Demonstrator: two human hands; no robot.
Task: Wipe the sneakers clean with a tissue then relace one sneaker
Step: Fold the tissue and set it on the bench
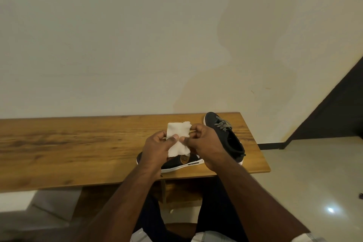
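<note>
A: What sits nearest you, at the bottom of the frame?

B: My 2 forearms, rising from the lower edge toward the centre. Between them I see my dark trousers and, at the very bottom, a bit of striped cloth.

A: And your hands?

B: My left hand (157, 146) and my right hand (204, 143) meet just below the middle of the frame, over the front part of the worktop (78, 143). Both have their fingers curled, and each pinches a side of the white tissue (178, 137) between thumb and fingers. The tissue hangs between them as a folded rectangle, its upper edge standing above my knuckles.

A: Where are the sneakers?

B: 1 dark sneaker (182, 162) with a white sole lies on the worktop right under my hands, near its front edge; an orange-brown badge shows on its side. My hands and the tissue cover most of it, so I cannot tell how its laces are. The second sneaker (225, 135) stands to the right and farther back, toe toward the wall, partly behind my right hand. Black-and-white patterned laces (223, 125) cross its top.

A: Beyond that?

B: A plain pale wall (117, 45) fills the upper half, with my shadow on it right of centre. A light tiled floor (314, 173) and a dark slanted panel (337, 108) are at the right edge.
</note>
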